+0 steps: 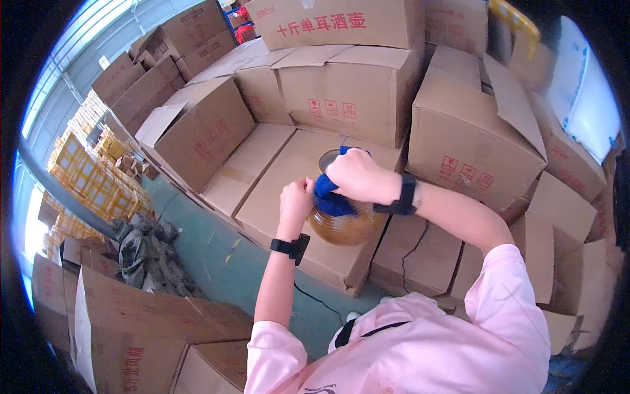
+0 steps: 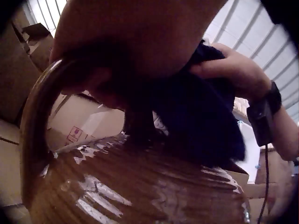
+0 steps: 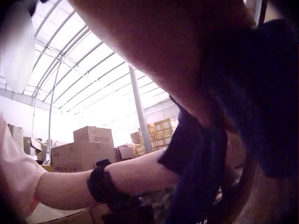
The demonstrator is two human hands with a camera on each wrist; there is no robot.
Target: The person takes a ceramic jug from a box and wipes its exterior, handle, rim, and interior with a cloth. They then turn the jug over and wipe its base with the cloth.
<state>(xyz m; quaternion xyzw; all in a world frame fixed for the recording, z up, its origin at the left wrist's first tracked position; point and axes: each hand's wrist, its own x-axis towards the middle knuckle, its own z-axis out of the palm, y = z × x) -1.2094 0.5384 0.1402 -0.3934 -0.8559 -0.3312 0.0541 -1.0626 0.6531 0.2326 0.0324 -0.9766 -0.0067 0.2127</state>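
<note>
A glossy brown ribbed jug [image 1: 338, 228] stands on a cardboard box, with a round rim or lid [image 1: 328, 159] visible near its top. My left hand [image 1: 297, 200] is at the jug's side; in the left wrist view its fingers [image 2: 100, 86] curl round the top of the looped handle [image 2: 35, 112]. My right hand [image 1: 363, 176] grips a dark blue cloth [image 1: 333, 202], bunched over the jug's neck and hanging on its shoulder. The cloth [image 2: 201, 116] hides the jug's mouth in the left wrist view. Dark blue folds [image 3: 196, 163] hang below my right hand in the right wrist view.
Large cartons [image 1: 354, 88] stand behind the jug, and more [image 1: 472, 138] are at the right. Open boxes [image 1: 151, 322] lie at lower left, near a dark crumpled heap [image 1: 154, 253] on the green floor [image 1: 223, 262]. A black cable [image 1: 319, 301] runs beside the box.
</note>
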